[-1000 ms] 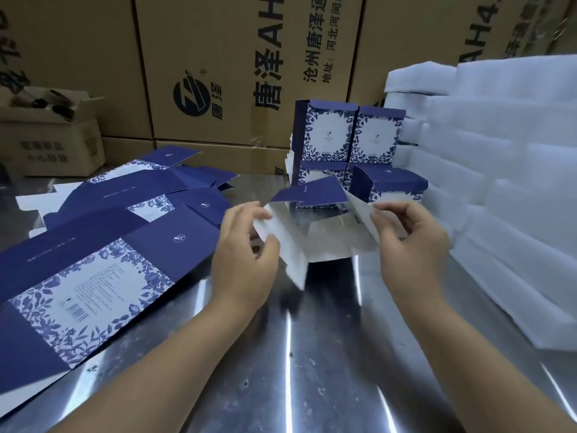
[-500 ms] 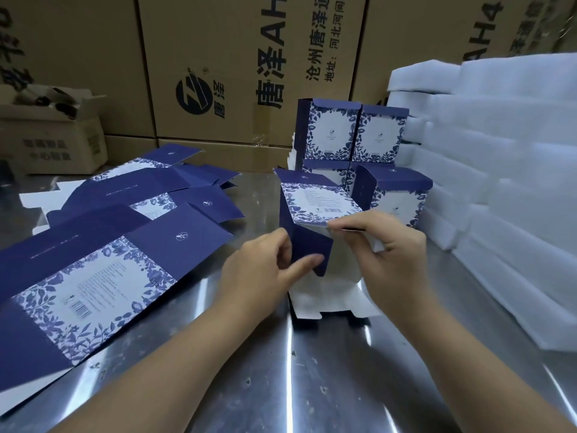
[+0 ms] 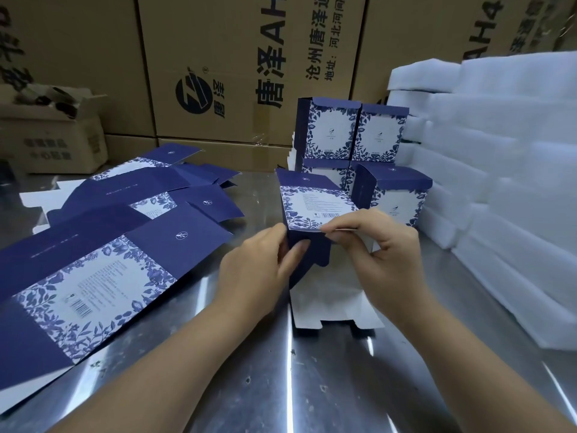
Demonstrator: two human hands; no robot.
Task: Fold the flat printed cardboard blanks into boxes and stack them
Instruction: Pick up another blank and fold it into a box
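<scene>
Navy card with white floral panels — the half-folded box (image 3: pixel 312 214) stands on the steel table (image 3: pixel 281 385) between my hands. My left hand (image 3: pixel 256 273) grips its side — my right hand (image 3: pixel 384 260) pinches the top panel's edge.

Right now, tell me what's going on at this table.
A person is folding a half-formed box of blue floral printed cardboard on the steel table. The left hand grips its dark side, and the right hand pinches the near edge of its barcode panel. Its white flaps are not yet closed. Flat blanks lie to the left. Finished boxes are stacked behind, beside white foam sheets.
</scene>
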